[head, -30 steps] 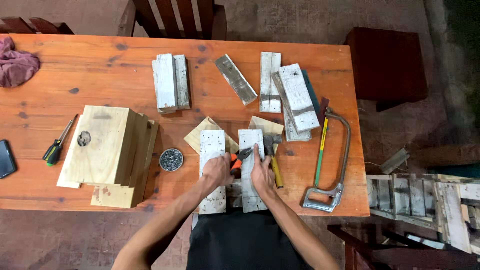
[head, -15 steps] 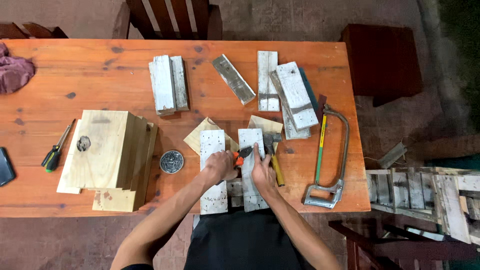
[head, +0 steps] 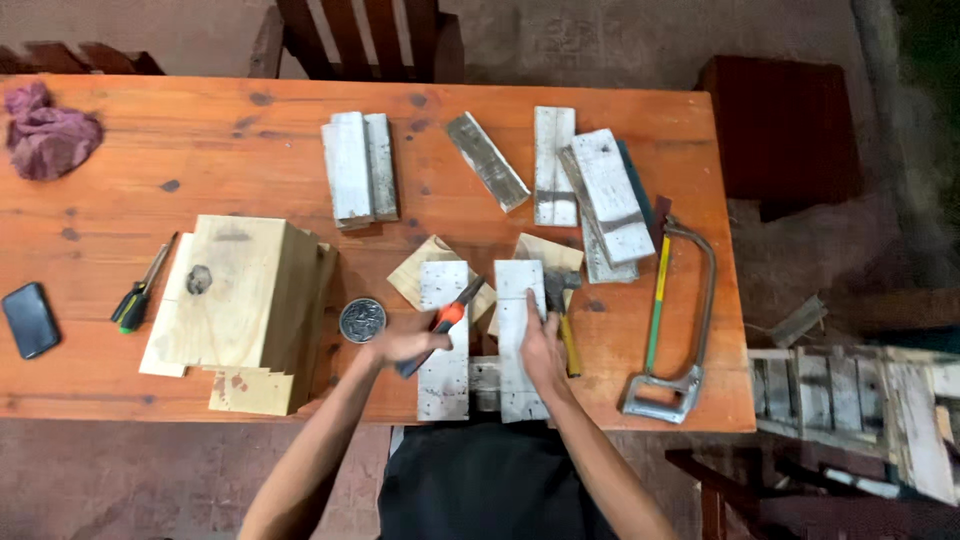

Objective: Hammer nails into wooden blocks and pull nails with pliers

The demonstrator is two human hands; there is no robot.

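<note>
Lighting soft, diffuse, from overhead; no hard glare. Orange wooden table (head: pixel 200 130) evenly lit, colours warm and saturated. Shadows short and faint beside the plywood box (head: pixel 245 300) and the whitewashed boards (head: pixel 358 168). Floor and right-hand edge noticeably dimmer, top right corner near black. Centre reasonably sharp; slight softness throughout, compression smearing fine grain. Mild wide-angle bowing along table edges.

- Two upright boards (head: pixel 480 340) lie side by side at the counter (head: pixel 250 130)'s near edge, a small block between them.
- A box (head: pixel 240 310) sits left of them, a round tin (head: pixel 362 320) between.
- A hacksaw (head: pixel 672 320) lies towards the right edge.
- A cloth (head: pixel 45 135) lies at the far left corner.
</note>
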